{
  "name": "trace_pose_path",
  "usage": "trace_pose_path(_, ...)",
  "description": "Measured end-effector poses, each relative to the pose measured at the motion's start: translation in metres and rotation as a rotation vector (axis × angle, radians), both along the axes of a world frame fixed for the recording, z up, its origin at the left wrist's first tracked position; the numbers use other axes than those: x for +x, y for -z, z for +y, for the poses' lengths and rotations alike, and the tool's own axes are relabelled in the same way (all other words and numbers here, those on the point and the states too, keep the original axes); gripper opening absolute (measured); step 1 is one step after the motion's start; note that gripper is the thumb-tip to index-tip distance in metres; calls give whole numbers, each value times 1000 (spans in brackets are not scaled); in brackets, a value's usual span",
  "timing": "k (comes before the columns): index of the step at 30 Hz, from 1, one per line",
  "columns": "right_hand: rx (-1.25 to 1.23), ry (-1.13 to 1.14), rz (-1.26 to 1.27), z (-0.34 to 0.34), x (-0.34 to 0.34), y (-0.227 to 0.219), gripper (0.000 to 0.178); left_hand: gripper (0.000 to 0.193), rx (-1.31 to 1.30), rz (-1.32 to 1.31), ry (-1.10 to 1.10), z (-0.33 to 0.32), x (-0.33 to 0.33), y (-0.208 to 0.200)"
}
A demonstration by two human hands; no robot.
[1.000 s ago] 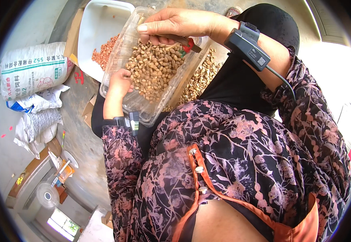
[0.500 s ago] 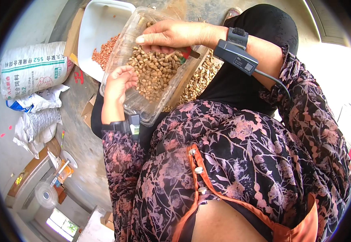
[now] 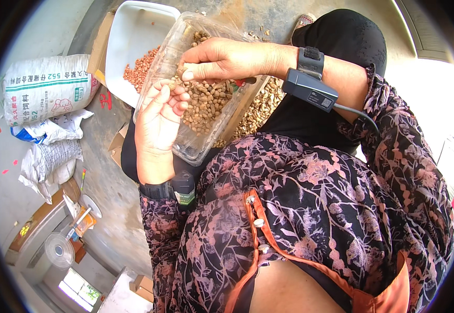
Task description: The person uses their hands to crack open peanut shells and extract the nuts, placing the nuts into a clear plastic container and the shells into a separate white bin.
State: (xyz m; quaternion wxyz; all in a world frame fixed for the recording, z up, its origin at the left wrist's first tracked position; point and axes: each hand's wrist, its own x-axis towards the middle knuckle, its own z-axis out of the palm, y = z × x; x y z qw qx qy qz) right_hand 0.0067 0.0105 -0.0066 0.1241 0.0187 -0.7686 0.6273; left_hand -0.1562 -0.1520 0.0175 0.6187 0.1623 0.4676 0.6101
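My left hand (image 3: 159, 122) is raised beside a clear plastic box (image 3: 188, 151), its thumb and fingers closed on an unshelled peanut (image 3: 172, 85). Close above it, my right hand (image 3: 211, 58) reaches across the box with thumb and forefinger pinched on what looks like another peanut (image 3: 181, 69). The fingertips of both hands nearly meet. Below them, many unshelled peanuts (image 3: 203, 107) lie in the box. A small red and dark object (image 3: 245, 81) shows under the right wrist; its kind is unclear.
Behind the box, a white tub (image 3: 138, 36) holds shelled reddish peanuts (image 3: 142, 70). Empty shells (image 3: 261, 107) lie in a cardboard box at the right. My black-clad knee (image 3: 336, 47) is beyond them. Printed sacks (image 3: 49, 86) stand by the left wall.
My left hand has risen toward the right one and now grips a peanut. The right hand has come slightly nearer, its thumb and forefinger now pinched. The box has shifted slightly.
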Motion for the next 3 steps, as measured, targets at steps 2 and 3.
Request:
trace_pose_path(2, -156, 3, -101, -2, 5, -10, 33, 13, 5, -10, -42, -1, 1, 0)
trace_pose_path(3, -189, 36, -143, -5, 11, -25, 30, 15, 7, -23, -56, -2, 3, -1)
